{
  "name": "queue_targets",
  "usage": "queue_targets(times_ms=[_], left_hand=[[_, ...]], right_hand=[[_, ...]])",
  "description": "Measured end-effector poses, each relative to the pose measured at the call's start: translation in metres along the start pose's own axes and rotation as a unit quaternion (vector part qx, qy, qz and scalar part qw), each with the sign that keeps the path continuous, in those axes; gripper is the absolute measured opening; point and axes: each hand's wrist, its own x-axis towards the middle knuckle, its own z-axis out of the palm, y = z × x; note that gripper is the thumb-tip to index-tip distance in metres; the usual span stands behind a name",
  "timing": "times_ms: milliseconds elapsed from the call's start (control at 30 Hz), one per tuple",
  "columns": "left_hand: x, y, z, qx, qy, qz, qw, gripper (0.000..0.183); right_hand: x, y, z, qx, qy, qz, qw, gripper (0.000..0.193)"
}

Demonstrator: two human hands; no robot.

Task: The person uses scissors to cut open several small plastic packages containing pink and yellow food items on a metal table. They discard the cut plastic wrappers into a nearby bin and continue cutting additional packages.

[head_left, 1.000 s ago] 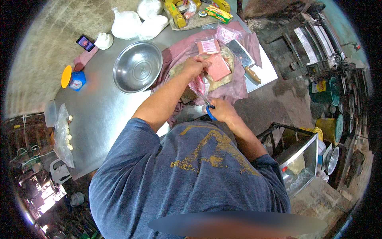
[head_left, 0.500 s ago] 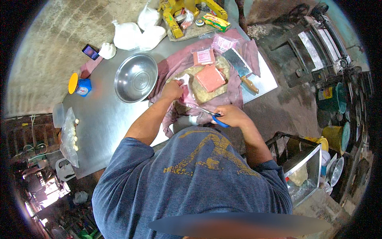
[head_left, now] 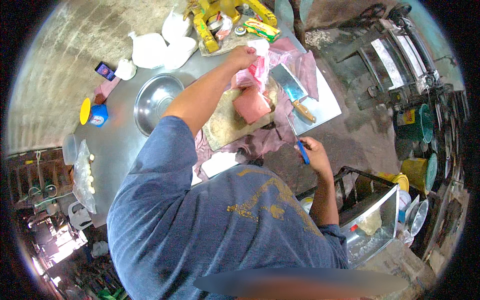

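At the far side of the cutting board, my left hand is closed on a plastic wrapper with pink print. Other pink-printed packaging lies beside it. A square pink slab, which looks like ham or sliced meat, rests on the board. My right hand, off the table's near right edge, grips scissors with blue handles. Their blades point up toward the table, apart from the wrapper. A cleaver with a wooden handle lies on the cloth and table to the right of the slab.
A steel bowl stands left of the board. White bags, a yellow metal frame and a green-yellow box sit at the back. A blue scale and a phone are at far left; buckets stand right.
My left hand has moved from the board's near left to its far side, gripping plastic packaging. My right hand has drawn the scissors right, away from the board.
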Motion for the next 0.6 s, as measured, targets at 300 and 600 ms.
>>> queue_targets(times_ms=[300,600], left_hand=[[0.075,-0.107,0.033,0.221,-0.179,-0.003,0.959,0.043],[0.056,-0.111,0.029,0.182,-0.173,0.109,0.962,0.034]], right_hand=[[-0.061,0.021,-0.004,0.044,0.069,0.228,0.970,0.037],[-0.063,0.005,-0.004,0.044,0.070,0.216,0.973,0.036]])
